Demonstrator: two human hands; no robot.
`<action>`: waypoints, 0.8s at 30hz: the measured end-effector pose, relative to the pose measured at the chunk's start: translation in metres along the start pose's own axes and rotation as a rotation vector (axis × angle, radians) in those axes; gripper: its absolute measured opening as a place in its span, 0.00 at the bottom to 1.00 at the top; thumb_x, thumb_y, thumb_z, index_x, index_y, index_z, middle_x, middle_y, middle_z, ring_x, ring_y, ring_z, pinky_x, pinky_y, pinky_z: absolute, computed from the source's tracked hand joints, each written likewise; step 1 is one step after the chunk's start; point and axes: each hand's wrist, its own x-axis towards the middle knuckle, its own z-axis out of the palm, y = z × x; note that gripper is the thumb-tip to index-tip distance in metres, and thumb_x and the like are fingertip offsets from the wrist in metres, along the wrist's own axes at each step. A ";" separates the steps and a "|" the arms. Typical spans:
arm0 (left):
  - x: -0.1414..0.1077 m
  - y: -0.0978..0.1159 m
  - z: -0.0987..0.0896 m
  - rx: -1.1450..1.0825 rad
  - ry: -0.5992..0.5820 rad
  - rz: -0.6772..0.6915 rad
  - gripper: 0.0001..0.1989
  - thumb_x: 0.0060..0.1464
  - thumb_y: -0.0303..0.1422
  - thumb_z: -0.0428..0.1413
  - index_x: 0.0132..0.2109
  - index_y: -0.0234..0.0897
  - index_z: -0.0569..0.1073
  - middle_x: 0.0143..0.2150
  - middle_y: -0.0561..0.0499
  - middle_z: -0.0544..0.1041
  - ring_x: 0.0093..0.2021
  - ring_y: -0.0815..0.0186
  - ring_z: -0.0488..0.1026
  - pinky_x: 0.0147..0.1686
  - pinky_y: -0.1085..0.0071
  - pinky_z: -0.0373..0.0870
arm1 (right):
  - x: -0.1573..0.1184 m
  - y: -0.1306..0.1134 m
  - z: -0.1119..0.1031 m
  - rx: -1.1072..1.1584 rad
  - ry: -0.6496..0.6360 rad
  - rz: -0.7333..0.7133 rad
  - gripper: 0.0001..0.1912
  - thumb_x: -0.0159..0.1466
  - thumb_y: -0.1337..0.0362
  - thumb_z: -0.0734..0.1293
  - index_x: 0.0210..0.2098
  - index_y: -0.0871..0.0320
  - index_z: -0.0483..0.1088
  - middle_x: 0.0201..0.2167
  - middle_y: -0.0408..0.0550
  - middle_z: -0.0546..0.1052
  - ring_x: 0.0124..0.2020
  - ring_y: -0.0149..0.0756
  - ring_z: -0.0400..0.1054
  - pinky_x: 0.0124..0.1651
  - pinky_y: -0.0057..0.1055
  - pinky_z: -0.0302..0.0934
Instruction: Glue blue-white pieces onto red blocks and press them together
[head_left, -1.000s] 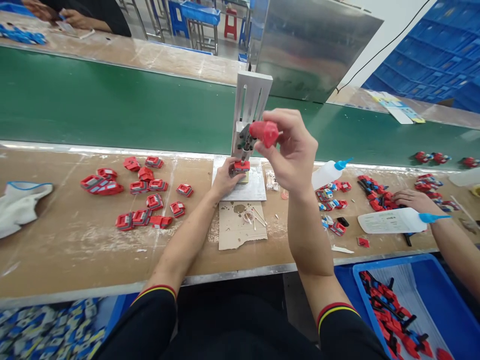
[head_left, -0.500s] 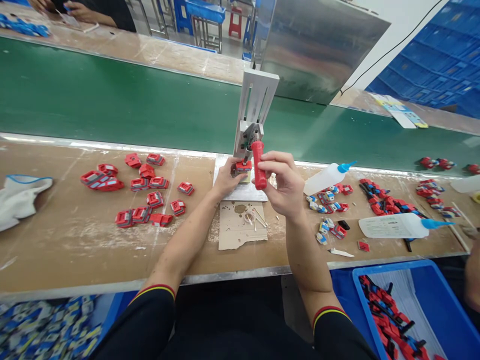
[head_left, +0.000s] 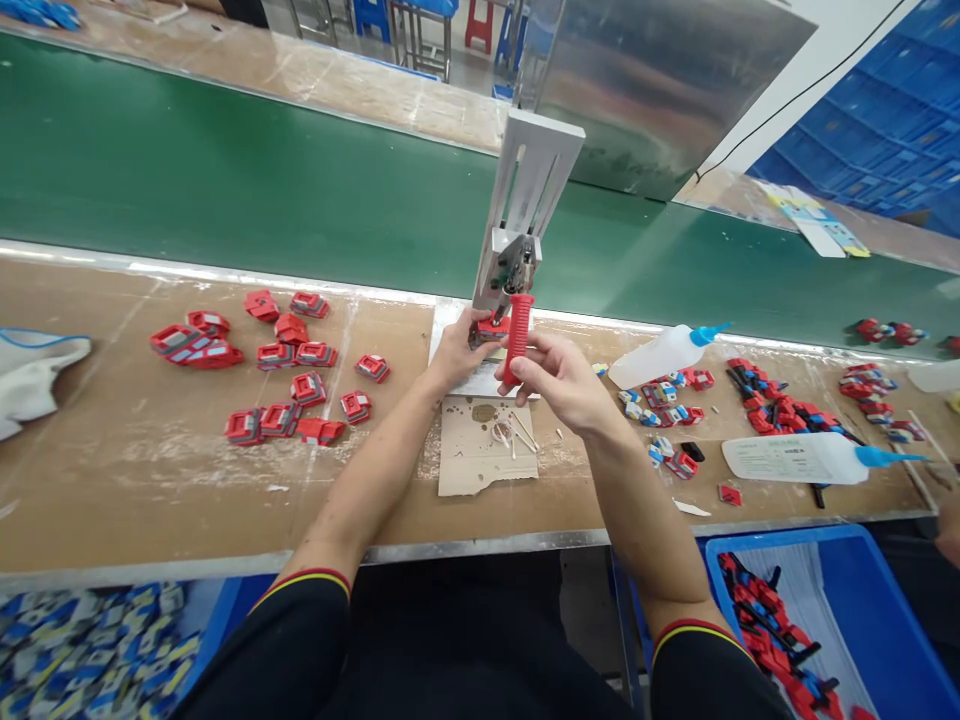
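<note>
A metal toggle press with a red-gripped lever (head_left: 519,335) stands upright on a pale base plate (head_left: 444,325) in the middle of the bench. My right hand (head_left: 564,380) is closed with thumb and fingertips around the lower end of that lever, which points down towards me. Under the press's plunger sits a small red plastic toy part (head_left: 493,327). My left hand (head_left: 456,352) grips this part from the left side, and its fingers partly cover it. In front of the plate lies a stained cardboard piece (head_left: 472,465) with several cotton swabs (head_left: 523,432).
Several red-and-grey toy parts (head_left: 307,388) are spread to the left, near a white cloth (head_left: 37,375). To the right lie two glue bottles (head_left: 795,458) and small coloured parts (head_left: 664,395). Blue bins (head_left: 862,560) flank me below the bench; a green belt (head_left: 300,190) runs behind.
My right hand has moved down the red lever to its lower end, and the lever has swung slightly. My left hand stays at the red part. The view has shifted a little.
</note>
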 end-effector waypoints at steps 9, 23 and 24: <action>0.005 -0.004 0.002 0.074 0.006 -0.017 0.23 0.51 0.39 0.72 0.48 0.41 0.71 0.38 0.49 0.82 0.37 0.62 0.80 0.42 0.63 0.78 | 0.034 0.063 0.000 -0.315 0.245 -0.199 0.26 0.69 0.44 0.67 0.58 0.53 0.67 0.49 0.52 0.80 0.32 0.33 0.75 0.33 0.34 0.73; -0.051 0.093 -0.158 0.865 0.097 -0.066 0.18 0.69 0.39 0.49 0.31 0.40 0.74 0.34 0.46 0.81 0.42 0.56 0.80 0.52 0.55 0.77 | -0.036 0.065 -0.047 -0.432 0.382 -0.446 0.28 0.71 0.45 0.66 0.20 0.54 0.69 0.15 0.40 0.68 0.18 0.29 0.62 0.24 0.30 0.58; -0.053 0.092 -0.161 0.880 0.067 -0.094 0.14 0.67 0.36 0.50 0.35 0.39 0.76 0.38 0.44 0.82 0.44 0.56 0.80 0.53 0.55 0.77 | -0.034 0.070 -0.046 -0.482 0.323 -0.438 0.27 0.73 0.47 0.64 0.22 0.54 0.69 0.16 0.40 0.69 0.19 0.30 0.63 0.26 0.30 0.59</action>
